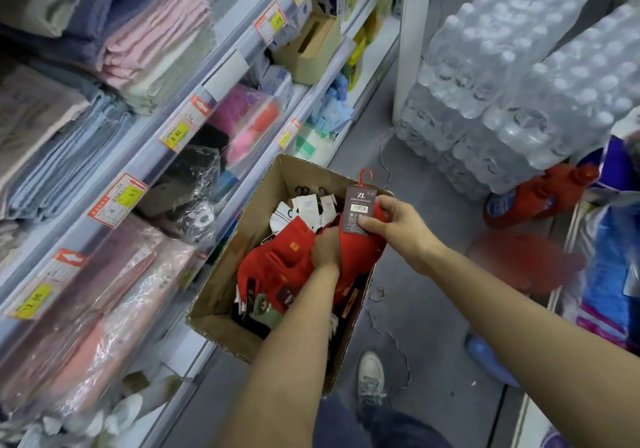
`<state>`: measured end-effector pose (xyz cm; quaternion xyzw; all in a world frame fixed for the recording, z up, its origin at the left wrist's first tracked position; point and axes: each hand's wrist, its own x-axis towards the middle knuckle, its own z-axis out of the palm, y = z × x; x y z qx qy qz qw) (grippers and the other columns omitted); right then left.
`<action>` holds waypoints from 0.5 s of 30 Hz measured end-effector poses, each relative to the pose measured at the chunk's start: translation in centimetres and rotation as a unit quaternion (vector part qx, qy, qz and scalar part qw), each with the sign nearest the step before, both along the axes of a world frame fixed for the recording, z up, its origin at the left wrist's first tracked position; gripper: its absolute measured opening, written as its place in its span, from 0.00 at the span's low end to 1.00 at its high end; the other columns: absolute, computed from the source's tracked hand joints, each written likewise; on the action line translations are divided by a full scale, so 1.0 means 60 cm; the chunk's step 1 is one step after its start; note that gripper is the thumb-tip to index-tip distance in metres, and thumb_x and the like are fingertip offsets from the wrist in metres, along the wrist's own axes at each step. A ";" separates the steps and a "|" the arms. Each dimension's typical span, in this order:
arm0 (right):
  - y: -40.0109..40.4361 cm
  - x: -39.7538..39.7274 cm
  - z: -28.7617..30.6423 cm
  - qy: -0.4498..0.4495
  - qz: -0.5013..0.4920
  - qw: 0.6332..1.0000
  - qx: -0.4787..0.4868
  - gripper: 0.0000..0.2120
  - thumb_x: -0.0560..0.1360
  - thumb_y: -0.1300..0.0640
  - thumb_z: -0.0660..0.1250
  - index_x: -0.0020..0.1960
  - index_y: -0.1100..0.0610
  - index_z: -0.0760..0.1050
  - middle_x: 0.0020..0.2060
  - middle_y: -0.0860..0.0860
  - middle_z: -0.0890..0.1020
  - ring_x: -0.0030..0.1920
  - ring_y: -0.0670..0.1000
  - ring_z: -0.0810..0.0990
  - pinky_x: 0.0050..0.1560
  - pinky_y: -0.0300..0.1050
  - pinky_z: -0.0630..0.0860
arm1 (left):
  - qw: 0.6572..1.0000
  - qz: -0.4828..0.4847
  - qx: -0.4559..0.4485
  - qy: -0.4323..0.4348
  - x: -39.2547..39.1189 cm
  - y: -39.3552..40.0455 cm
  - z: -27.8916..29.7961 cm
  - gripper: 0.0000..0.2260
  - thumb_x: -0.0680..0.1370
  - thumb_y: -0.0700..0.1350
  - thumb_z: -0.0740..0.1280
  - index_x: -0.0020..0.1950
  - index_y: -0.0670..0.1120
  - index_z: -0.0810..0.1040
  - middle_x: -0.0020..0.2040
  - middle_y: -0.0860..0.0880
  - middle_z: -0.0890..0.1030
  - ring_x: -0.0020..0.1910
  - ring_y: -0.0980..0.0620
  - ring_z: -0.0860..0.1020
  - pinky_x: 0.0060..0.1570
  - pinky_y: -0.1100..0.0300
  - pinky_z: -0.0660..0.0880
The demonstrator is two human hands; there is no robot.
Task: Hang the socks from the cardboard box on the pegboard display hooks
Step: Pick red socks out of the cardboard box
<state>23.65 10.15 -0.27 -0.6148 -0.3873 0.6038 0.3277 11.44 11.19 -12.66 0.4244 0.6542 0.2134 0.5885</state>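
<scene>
Socks in cardboard box; right hand pinching tagged pair, left hand grip buried, unclear

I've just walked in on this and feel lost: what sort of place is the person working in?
Most likely a shop aisle being restocked. Shelves carry yellow price tags under folded towels, shrink-wrapped water bottle packs stand on the floor, and a cardboard box holds tagged socks.

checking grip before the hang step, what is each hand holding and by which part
The right hand pinches a red sock pair by its dark card label, below the red plastic hook. The left hand grips red sock fabric in the brown cardboard box.
</scene>
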 end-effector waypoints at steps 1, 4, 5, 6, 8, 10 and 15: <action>0.001 0.000 0.001 0.007 0.007 1.000 -0.002 0.14 0.76 0.67 0.70 0.60 0.57 0.77 0.50 0.51 0.85 0.48 0.48 0.84 0.51 0.38 0.80 | 0.996 -0.023 0.027 0.085 -0.010 0.003 0.025 0.15 0.76 0.53 0.68 0.58 0.46 0.81 0.55 0.45 0.84 0.50 0.45 0.83 0.48 0.55 0.80; 0.007 -0.005 0.005 0.031 -0.002 1.000 -0.001 0.14 0.74 0.69 0.71 0.56 0.57 0.75 0.45 0.51 0.85 0.44 0.47 0.83 0.51 0.42 0.80 | 0.982 0.001 0.056 0.181 -0.041 0.005 0.056 0.12 0.77 0.50 0.68 0.54 0.42 0.79 0.52 0.40 0.83 0.52 0.39 0.81 0.49 0.51 0.74; 0.010 -0.008 0.008 0.037 -0.014 0.999 -0.003 0.13 0.74 0.69 0.71 0.54 0.56 0.74 0.43 0.50 0.84 0.41 0.47 0.83 0.48 0.43 0.80 | 0.986 0.058 0.065 0.141 -0.054 0.004 0.067 0.09 0.78 0.47 0.68 0.52 0.41 0.78 0.50 0.39 0.83 0.51 0.39 0.80 0.49 0.50 0.74; 0.013 -0.012 0.011 0.045 -0.026 0.999 -0.004 0.13 0.74 0.68 0.71 0.52 0.56 0.73 0.42 0.51 0.84 0.40 0.48 0.83 0.47 0.43 0.80 | 0.986 0.123 0.072 0.083 -0.068 0.001 0.077 0.07 0.79 0.45 0.68 0.52 0.42 0.78 0.49 0.40 0.83 0.49 0.41 0.81 0.50 0.50 0.75; 0.023 -0.023 0.014 0.062 -0.042 0.997 0.005 0.12 0.73 0.67 0.72 0.51 0.57 0.73 0.41 0.52 0.85 0.39 0.49 0.83 0.45 0.46 0.81 | 0.966 0.243 0.082 -0.041 -0.098 -0.005 0.113 0.06 0.80 0.43 0.68 0.55 0.43 0.78 0.45 0.48 0.84 0.41 0.50 0.81 0.47 0.53 0.76; 0.032 -0.042 0.017 0.084 -0.039 0.995 0.020 0.09 0.74 0.65 0.72 0.52 0.56 0.76 0.45 0.54 0.85 0.41 0.50 0.83 0.45 0.46 0.82 | 0.938 0.310 0.067 -0.139 -0.122 -0.003 0.141 0.09 0.80 0.43 0.69 0.60 0.45 0.78 0.45 0.54 0.85 0.40 0.56 0.80 0.46 0.59 0.75; 0.046 -0.109 0.028 0.035 -0.020 0.996 0.081 0.18 0.75 0.60 0.73 0.63 0.52 0.78 0.49 0.51 0.83 0.48 0.49 0.81 0.54 0.46 0.80 | 0.915 0.295 0.085 -0.263 -0.139 0.002 0.201 0.12 0.80 0.37 0.67 0.62 0.44 0.80 0.55 0.45 0.85 0.49 0.51 0.83 0.53 0.54 0.78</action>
